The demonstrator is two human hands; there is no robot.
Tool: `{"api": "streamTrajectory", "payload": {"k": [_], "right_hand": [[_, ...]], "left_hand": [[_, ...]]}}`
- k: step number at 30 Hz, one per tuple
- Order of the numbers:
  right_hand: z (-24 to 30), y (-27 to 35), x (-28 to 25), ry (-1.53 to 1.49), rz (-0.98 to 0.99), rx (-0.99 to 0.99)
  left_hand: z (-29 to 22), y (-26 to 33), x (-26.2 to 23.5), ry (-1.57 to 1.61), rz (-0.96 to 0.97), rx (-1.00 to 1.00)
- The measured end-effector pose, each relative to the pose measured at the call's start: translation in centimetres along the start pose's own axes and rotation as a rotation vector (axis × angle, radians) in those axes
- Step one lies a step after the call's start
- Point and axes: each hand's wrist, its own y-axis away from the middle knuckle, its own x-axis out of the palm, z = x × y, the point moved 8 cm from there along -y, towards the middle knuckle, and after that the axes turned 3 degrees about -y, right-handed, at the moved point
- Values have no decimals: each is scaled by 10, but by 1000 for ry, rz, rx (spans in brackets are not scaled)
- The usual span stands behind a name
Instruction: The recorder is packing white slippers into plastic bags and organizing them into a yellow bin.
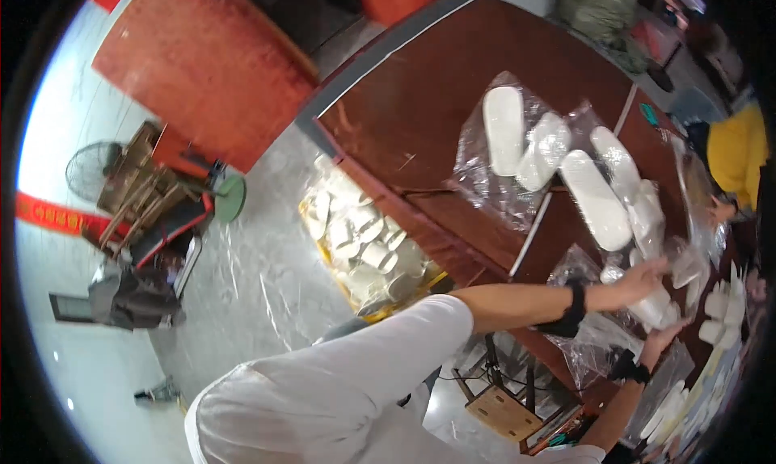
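At the right side of the dark red table, my left hand and my right hand hold a white slipper between them, one at each side of it. Clear plastic lies around it, but I cannot tell whether the slipper is inside a bag. Just beyond my hands, white slippers in clear bags lie on the tabletop: a pair at the far left, and a long slipper beside others. Crumpled clear plastic bags lie under my left wrist.
More white slippers are lined up at the right. A yellow-rimmed crate of white slippers stands on the floor left of the table. Across the table, a person in a yellow sleeve has a hand near clear plastic. A wooden stool is below.
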Motion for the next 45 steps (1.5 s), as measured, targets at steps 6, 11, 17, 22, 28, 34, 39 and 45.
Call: {"api": "streamTrajectory", "payload": {"k": [6,11,17,22,28,34,39,45], "right_hand": [[-42,29,-107,1054,-317,454],[250,91,172,156,-356,-146],[477,294,452,-559,1075,204],[406,368,657,-65,1225,236],[383,375,755,141,1242,352],[366,380,760,147,1286,526],[381,385,768,-13,1442,541],[362,380,749,-118,1442,568]], "left_hand": [[-11,173,-94,-15,118,-44],[-41,410,-330,-84,-685,-256],[-17,612,-568,-371,-1341,-266],[-13,664,-731,-862,-1464,-498],[-14,634,-825,-998,-1473,-563],[56,565,-823,-817,-1158,-727],[75,554,-783,-874,-1314,-500],[71,537,-722,-773,-1518,-364]]}}
